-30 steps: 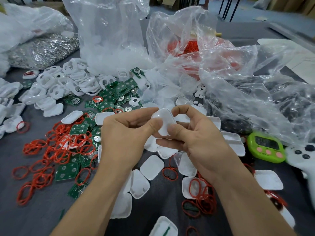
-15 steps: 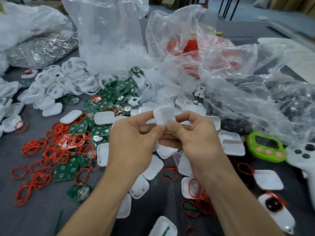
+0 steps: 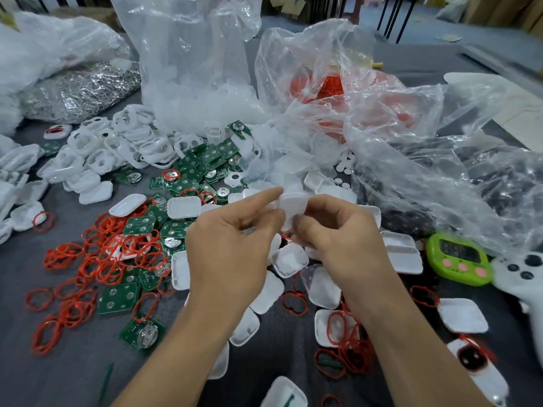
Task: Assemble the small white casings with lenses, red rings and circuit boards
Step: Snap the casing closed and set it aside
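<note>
Both hands are holding one white casing up over the middle of the table. The left hand is pinching its left edge between thumb and outstretched forefinger, the other fingers curling in. The right hand is pinching the right side, fingers bent round it. Red rings and green boards are lying in heaps to the left; a green timer is sitting on the right
</note>
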Motion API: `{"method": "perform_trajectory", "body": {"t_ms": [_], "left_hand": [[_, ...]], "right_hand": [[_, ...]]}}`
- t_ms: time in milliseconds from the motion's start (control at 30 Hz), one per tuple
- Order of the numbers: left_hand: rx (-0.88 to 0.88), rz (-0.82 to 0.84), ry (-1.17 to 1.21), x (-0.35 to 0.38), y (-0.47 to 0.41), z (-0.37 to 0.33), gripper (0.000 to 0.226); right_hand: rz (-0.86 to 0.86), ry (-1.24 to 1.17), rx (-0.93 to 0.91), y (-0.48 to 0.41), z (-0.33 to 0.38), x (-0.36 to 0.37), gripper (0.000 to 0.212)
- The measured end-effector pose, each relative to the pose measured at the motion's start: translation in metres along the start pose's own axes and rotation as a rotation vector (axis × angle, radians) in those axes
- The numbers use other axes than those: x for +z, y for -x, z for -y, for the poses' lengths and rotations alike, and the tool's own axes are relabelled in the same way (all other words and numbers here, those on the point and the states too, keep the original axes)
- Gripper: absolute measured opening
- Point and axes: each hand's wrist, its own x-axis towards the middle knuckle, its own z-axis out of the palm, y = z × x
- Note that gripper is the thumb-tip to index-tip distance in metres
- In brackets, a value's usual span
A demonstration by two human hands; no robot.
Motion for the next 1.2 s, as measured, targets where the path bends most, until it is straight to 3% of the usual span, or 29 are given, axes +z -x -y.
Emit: {"method": "perform_trajectory", "body": {"t_ms": [167, 333, 667, 767, 867, 967, 1100, 1200], "left_hand": [[0.077, -0.014, -0.139, -0.001, 0.005, -0.006, 0.034], [0.082, -0.044, -0.101, -0.002, 0.007, -0.01, 0.033], [0.099, -0.053, -0.175, -0.001, 0.009, -0.006, 0.053], [0.138, -0.1, -0.198, 0.003, 0.009, -0.009, 0.042], [0.245, -0.225, -0.278, 0.007, 0.013, -0.011, 0.014], [0.389, -0.271, -0.406, 0.008, 0.016, -0.003, 0.017], [0.187, -0.089, -0.203, 0.007, 0.015, -0.005, 0.047], [0.061, -0.05, -0.051, 0.004, 0.008, -0.006, 0.06]], "right_hand": [[-0.003, -0.041, -0.14, 0.0, 0.002, -0.004, 0.02], [-0.005, -0.067, -0.153, 0.001, 0.001, -0.004, 0.021], [-0.068, -0.078, -0.16, 0.005, -0.003, 0.002, 0.027], [-0.11, -0.078, -0.157, 0.004, -0.003, 0.003, 0.023], [-0.126, -0.176, -0.056, 0.005, -0.003, 0.008, 0.016], [0.018, -0.384, 0.122, 0.006, -0.003, 0.015, 0.019], [0.135, -0.525, 0.193, 0.002, 0.003, 0.01, 0.039], [0.229, -0.542, 0.203, -0.001, 0.006, -0.001, 0.054]]}}
